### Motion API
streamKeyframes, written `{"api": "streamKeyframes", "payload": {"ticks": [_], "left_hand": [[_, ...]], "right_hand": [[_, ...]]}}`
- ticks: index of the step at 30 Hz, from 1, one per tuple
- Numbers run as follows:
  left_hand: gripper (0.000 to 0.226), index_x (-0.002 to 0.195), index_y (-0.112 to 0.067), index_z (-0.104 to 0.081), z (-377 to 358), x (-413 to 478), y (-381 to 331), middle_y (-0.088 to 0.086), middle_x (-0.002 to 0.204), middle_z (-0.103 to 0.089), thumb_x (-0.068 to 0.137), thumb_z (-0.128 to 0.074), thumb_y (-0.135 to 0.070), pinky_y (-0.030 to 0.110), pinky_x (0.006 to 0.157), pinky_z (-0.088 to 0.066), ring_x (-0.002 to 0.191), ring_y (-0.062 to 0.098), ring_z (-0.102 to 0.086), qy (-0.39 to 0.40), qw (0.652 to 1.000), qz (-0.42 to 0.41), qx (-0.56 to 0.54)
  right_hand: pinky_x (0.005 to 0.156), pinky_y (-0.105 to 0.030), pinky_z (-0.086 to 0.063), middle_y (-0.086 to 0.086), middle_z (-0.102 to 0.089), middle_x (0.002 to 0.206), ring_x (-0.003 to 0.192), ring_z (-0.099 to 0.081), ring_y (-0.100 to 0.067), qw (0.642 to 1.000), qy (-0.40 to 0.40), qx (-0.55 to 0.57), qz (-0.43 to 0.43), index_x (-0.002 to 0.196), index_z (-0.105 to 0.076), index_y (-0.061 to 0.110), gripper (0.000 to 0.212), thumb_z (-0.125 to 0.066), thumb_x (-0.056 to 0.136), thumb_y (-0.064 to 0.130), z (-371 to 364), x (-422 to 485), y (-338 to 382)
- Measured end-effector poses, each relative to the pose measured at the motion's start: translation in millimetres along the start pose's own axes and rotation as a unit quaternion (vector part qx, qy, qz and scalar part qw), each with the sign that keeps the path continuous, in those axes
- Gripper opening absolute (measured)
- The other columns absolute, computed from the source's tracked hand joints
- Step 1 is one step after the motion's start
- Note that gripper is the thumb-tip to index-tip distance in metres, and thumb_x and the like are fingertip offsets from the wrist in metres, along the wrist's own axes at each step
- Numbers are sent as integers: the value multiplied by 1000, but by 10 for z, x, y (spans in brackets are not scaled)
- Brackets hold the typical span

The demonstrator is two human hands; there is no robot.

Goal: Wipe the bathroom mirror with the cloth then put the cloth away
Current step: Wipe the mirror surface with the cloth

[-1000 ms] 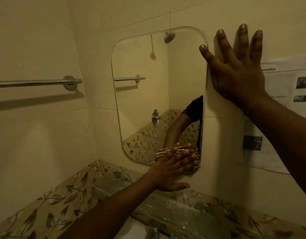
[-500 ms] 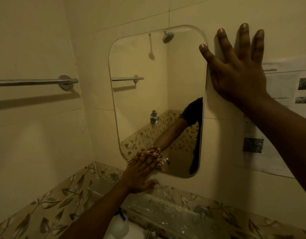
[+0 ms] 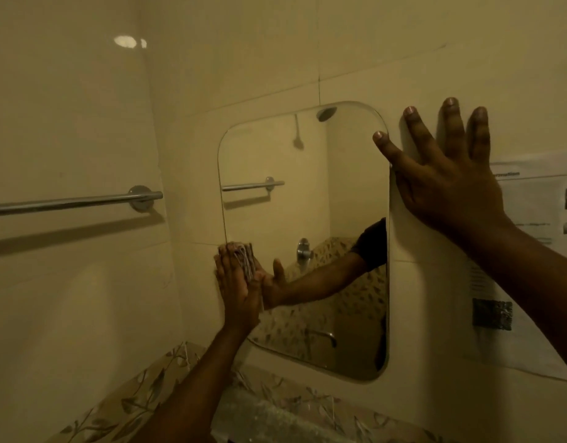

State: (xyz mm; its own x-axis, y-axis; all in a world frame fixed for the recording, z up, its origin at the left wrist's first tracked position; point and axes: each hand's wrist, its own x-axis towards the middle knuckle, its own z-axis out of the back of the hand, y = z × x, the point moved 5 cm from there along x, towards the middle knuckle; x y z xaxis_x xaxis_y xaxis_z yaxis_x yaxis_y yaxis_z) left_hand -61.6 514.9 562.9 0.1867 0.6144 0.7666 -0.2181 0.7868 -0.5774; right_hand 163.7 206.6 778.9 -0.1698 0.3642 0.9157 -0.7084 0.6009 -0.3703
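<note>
A frameless mirror [image 3: 307, 199] with rounded corners hangs on the cream tiled wall. My left hand [image 3: 239, 284] presses a striped cloth [image 3: 244, 255] flat against the mirror's left edge, about midway up; most of the cloth is hidden under the palm. My right hand [image 3: 448, 174] lies flat on the wall with fingers spread, its thumb over the mirror's upper right edge. It holds nothing. The mirror reflects my left arm, a shower head and a tap.
A chrome towel rail [image 3: 74, 202] runs along the left wall. A printed paper sheet [image 3: 531, 276] is stuck to the wall right of the mirror. Below the mirror runs a leaf-patterned tile band [image 3: 138, 398] and a glass shelf [image 3: 275, 417].
My left hand has slid the cloth from the mirror's lower right corner leftward along the bottom, then up the left edge. The right hand has stayed put. The camera has tilted upward.
</note>
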Motion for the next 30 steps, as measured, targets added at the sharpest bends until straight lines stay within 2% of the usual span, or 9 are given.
{"api": "streamKeyframes", "payload": {"ticks": [3,7,11,14,17,24,30], "left_hand": [[109,168,-14,6,212,514,-314,3,178,14,91,-6,-90,49,135,8,165,20,19,3,1000,-31,-3],[99,170,-14,10,413,1127,-813,3,178,19,94,-11,-75,51,134,11,164,21,23,10,998,-62,29],[103,168,-20,16,556,1604,-1301,-1,176,26,90,-12,-80,48,132,18,162,20,29,28,996,-79,34],[100,168,-21,16,601,1820,-1594,-1,177,26,94,-18,-77,52,133,16,162,20,29,35,995,-87,39],[101,169,-21,14,563,1847,-1809,-1,178,22,93,-20,-78,53,133,14,163,19,27,22,994,-99,43],[100,171,-20,6,257,1551,-2360,2,179,15,93,-20,-78,54,133,12,165,23,21,22,973,-205,103],[96,171,-17,0,-100,1197,-2992,4,180,10,97,-23,-75,53,133,12,166,26,17,37,936,-320,142]], "right_hand": [[127,-74,-4,-21,-13,178,160,-2,-58,1000,-1,-1,0,172,-9,36,64,-29,112,48,-7,4,-2],[128,-72,-1,-21,-14,178,161,-1,-57,1000,-5,-4,2,172,-10,35,64,-29,113,48,-3,2,4],[128,-72,-1,-21,-14,178,161,-1,-57,1000,-7,-5,4,172,-11,34,64,-29,112,47,11,-2,3],[128,-71,2,-21,-13,178,161,0,-57,1000,-4,-5,5,172,-12,33,65,-29,111,48,21,3,8],[128,-72,1,-22,-13,178,161,-1,-57,1000,-3,-3,4,172,-13,33,66,-29,110,48,23,5,7],[128,-72,-3,-21,-13,178,161,-2,-57,1000,1,-5,0,172,-13,34,65,-27,111,49,31,10,18],[128,-72,-3,-20,-11,178,161,-1,-56,1000,3,-12,-5,172,-16,33,64,-24,112,53,16,16,14]]}}
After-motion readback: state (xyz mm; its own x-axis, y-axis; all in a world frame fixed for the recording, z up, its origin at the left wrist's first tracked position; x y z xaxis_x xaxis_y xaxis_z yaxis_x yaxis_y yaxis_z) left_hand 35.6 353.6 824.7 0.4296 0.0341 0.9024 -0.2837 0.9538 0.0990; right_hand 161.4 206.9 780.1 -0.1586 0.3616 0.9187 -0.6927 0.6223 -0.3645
